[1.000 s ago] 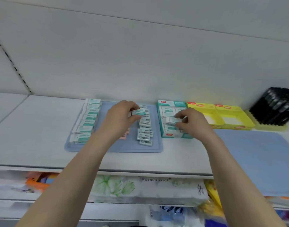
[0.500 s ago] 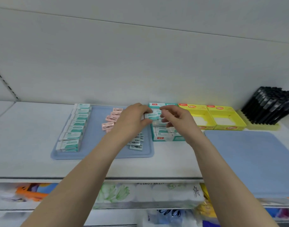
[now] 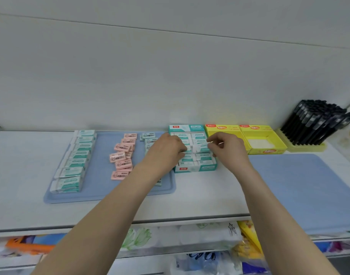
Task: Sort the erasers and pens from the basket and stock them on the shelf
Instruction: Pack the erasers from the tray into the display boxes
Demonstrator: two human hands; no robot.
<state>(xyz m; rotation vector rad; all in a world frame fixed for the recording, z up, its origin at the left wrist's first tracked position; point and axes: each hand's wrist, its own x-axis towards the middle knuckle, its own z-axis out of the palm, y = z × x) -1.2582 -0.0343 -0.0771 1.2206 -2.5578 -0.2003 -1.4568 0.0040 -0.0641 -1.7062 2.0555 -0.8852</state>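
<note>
Over the teal box [image 3: 196, 169] on the shelf [image 3: 200, 199], our right hand [image 3: 227, 150] pinches an eraser [image 3: 200, 147] by one end — light and stiff, we judge, best held endwise — while our left hand [image 3: 166, 150] hides its own hold.

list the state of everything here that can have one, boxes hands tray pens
right hand, pinches the held eraser's right end
left hand, curled at its left end, grip hidden
held eraser, tilted over the teal box, not seated
teal box, open, nearly full
right yellow box, open, white bottom showing
left yellow box, open, inside mostly behind the right hand
black pens, leaning in a yellow stand
blue tray, flat, carrying rows of erasers
</note>
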